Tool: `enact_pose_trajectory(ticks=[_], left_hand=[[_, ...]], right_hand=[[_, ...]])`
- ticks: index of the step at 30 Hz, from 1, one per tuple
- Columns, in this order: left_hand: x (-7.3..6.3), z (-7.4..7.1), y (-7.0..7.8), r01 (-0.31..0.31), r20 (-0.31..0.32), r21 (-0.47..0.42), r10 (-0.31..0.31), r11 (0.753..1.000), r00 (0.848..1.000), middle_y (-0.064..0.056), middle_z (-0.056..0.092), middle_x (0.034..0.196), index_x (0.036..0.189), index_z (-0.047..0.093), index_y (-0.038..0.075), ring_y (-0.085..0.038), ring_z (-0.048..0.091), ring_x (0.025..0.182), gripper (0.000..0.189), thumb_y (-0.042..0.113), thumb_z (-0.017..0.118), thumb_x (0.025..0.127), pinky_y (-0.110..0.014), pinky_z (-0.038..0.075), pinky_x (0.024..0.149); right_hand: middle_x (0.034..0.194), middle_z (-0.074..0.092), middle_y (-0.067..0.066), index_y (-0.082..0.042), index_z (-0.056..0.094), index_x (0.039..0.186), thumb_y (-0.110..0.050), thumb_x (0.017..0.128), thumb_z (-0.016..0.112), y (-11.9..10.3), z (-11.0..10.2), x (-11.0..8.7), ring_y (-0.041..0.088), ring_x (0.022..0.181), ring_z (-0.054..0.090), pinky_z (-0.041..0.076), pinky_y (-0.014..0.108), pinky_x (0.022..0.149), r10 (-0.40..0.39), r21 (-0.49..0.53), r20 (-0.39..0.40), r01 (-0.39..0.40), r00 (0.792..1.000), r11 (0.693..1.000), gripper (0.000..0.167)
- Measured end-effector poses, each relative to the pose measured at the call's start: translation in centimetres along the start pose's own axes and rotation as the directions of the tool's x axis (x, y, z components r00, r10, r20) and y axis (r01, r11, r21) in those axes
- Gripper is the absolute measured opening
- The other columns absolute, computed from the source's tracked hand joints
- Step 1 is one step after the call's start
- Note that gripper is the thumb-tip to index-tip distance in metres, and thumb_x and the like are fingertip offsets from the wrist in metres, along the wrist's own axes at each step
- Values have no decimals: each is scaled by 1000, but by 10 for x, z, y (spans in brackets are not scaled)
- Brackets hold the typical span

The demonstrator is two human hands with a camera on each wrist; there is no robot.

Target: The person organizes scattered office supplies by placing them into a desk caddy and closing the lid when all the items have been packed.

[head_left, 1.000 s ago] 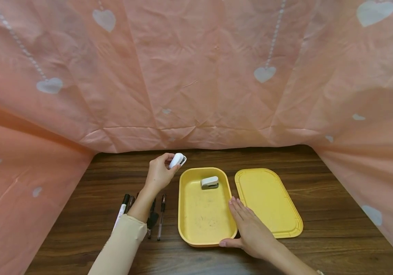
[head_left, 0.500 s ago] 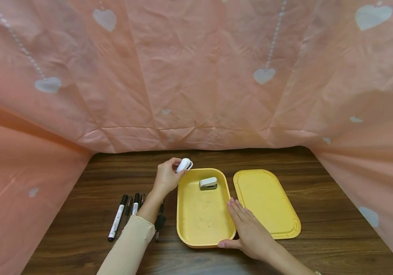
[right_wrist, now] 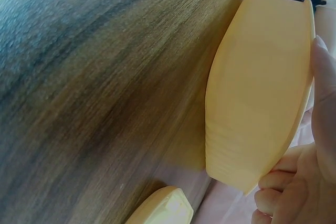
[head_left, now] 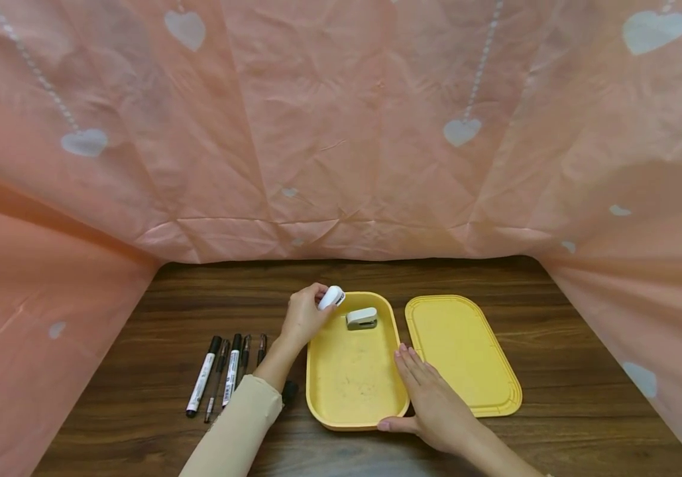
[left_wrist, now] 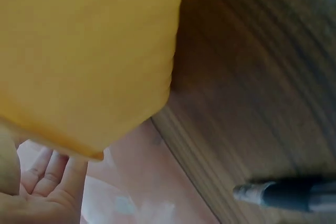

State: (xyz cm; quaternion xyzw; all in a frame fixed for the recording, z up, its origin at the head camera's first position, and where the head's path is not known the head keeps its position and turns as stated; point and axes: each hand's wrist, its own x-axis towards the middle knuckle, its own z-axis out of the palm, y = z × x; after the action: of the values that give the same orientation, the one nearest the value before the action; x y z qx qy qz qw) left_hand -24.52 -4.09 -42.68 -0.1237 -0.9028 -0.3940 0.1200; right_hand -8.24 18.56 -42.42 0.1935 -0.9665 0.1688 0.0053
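Pinched between the thumb and fingers of my left hand (head_left: 303, 317) is a small white stapler (head_left: 331, 297), held over the far-left corner of a yellow plastic box (head_left: 355, 381). A second stapler, white and grey (head_left: 362, 318), lies inside the box near its far end. My right hand (head_left: 433, 401) rests against the box's near-right rim, fingers straight and thumb at the near corner. The box's outer wall (right_wrist: 257, 87) fills much of the right wrist view. In the left wrist view, the box wall (left_wrist: 89, 51) hides the held stapler.
A yellow lid (head_left: 462, 354) lies flat on the wooden table (head_left: 579, 397) to the right of the box. Left of the box are a white marker (head_left: 202, 377) and several pens (head_left: 217, 381), partly behind my left forearm. Pink cloth (head_left: 341, 132) encloses the back and sides.
My left hand has carried the white stapler rightward and slightly nearer, from left of the box to over its far-left corner. My right hand stays at the rim.
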Motion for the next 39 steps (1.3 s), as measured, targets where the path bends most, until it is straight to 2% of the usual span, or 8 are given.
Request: enact_pose_trajectory(ticks=[8, 12, 16, 22, 28, 33, 39], left_hand=[[-5, 9, 6, 1, -32, 54, 1, 999, 999, -12, 72, 94, 100, 67, 2, -25, 68, 85, 25, 11, 78, 79, -37, 55, 75], [-7, 14, 10, 33, -31, 74, -31, 997, 999, -12, 72, 96, 101, 66, 2, -26, 68, 86, 25, 12, 77, 80, -39, 56, 76], [-9, 17, 13, 61, -34, 91, -58, 994, 998, -13, 71, 96, 101, 66, 1, -27, 68, 86, 24, 12, 76, 81, -39, 57, 72], [-12, 20, 16, 53, -41, 118, -49, 992, 998, -14, 70, 93, 96, 65, 1, -30, 67, 83, 22, 7, 77, 79, -41, 56, 72], [-13, 23, 19, 54, -32, 101, -51, 993, 998, -17, 70, 93, 94, 64, -1, -31, 67, 83, 21, 4, 76, 78, -44, 55, 74], [-12, 26, 21, 88, -34, 96, -85, 991, 996, -18, 70, 92, 93, 64, -3, -32, 67, 84, 19, 2, 76, 79, -45, 55, 77], [-11, 25, 24, 155, -20, 80, -154, 985, 988, -18, 71, 92, 93, 65, -2, -31, 67, 84, 19, 2, 76, 78, -45, 54, 77]], right_hand=[[154, 30, 25, 7, 33, 146, -64, 76, 66, 0, -2, -2, 39, 144, 30, 32, 55, 112, -8, -19, -14, 8, 1000, 1000, 105], [154, 31, 25, 7, 33, 146, -67, 76, 64, 1, -2, -3, 38, 144, 30, 32, 54, 112, -14, -26, -16, 14, 1000, 1000, 106], [154, 31, 25, 7, 33, 146, -70, 76, 60, 1, -3, -3, 39, 144, 30, 32, 54, 112, -22, -33, -16, 21, 1000, 999, 107], [155, 29, 25, 7, 33, 146, -71, 77, 59, -1, -4, -3, 39, 144, 29, 32, 54, 113, -17, -27, -4, 17, 1000, 1000, 108], [155, 29, 24, 6, 33, 147, -73, 76, 57, 0, -4, -3, 38, 145, 28, 31, 54, 113, -12, -29, -5, 12, 1000, 1000, 109], [155, 30, 24, 6, 33, 146, -72, 76, 59, 0, -4, -4, 38, 144, 29, 32, 53, 113, -18, -43, -17, 17, 1000, 999, 108], [155, 31, 24, 6, 33, 146, -70, 77, 60, 0, -3, -4, 38, 144, 30, 32, 53, 113, -20, -45, -20, 19, 1000, 999, 107]])
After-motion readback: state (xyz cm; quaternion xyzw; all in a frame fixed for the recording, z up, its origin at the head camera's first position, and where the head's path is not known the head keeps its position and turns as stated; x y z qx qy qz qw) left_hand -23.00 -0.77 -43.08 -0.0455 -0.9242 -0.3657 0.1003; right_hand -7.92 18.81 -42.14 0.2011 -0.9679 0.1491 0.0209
